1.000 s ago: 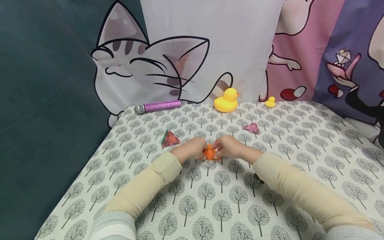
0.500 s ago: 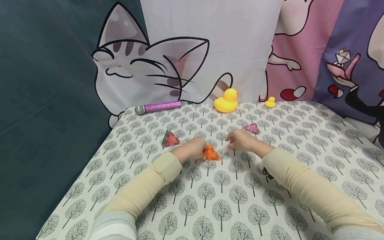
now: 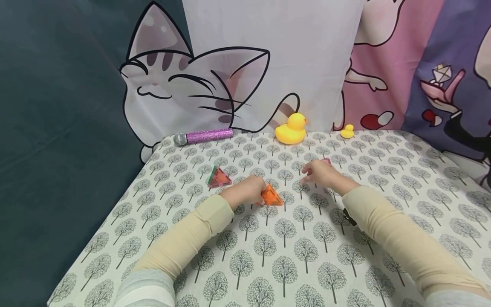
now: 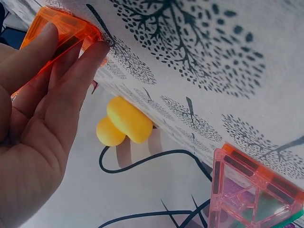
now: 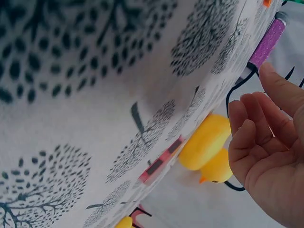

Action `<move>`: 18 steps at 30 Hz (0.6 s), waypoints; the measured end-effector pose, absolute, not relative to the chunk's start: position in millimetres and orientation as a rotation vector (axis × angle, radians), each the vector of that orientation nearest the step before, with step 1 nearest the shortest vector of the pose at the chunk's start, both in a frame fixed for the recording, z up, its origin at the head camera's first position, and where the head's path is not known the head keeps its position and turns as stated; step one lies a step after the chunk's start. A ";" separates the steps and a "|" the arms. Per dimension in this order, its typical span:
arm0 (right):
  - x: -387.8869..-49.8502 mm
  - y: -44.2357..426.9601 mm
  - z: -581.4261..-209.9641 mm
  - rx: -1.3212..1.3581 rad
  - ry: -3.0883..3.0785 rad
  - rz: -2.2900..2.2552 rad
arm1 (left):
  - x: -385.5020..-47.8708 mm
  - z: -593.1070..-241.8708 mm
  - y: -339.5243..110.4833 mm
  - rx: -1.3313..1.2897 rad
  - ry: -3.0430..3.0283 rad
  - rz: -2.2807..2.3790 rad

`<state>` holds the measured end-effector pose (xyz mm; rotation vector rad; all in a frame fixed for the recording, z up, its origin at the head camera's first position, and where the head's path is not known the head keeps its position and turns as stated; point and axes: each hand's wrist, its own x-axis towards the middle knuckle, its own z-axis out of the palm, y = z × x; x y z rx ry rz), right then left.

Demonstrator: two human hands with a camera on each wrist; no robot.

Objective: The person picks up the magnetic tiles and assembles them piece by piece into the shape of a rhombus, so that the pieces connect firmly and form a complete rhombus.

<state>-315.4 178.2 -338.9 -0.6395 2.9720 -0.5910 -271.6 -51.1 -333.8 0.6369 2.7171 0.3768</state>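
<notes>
My left hand [image 3: 248, 190] holds an orange see-through magnetic tile piece [image 3: 272, 196] at the middle of the table. In the left wrist view, thumb and fingers grip this orange piece [image 4: 71, 28] at the tablecloth. My right hand [image 3: 321, 174] hovers to the right with fingers loosely bent and nothing in them, as the right wrist view also shows. Just behind it lies a pink triangular magnetic tile [image 3: 327, 161], mostly hidden by the hand. Left of my hands stands a small pyramid of pink, orange and green magnetic tiles [image 3: 219, 177].
A purple glitter microphone [image 3: 203, 136], a large yellow duck [image 3: 290, 131] and a small yellow duck [image 3: 347, 132] sit along the table's far edge. A dark object [image 3: 349, 216] shows partly under the right forearm. A printed curtain hangs behind the tree-patterned tablecloth [image 3: 284, 264].
My right hand has let go of the orange piece and moved right toward the pink tile, now mostly covering it. My left hand has stayed on the orange piece.
</notes>
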 end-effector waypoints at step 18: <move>-333.6 213.4 -344.1 -0.444 2.958 -0.472 | -274.3 -338.6 -50.4 0.644 2.727 0.353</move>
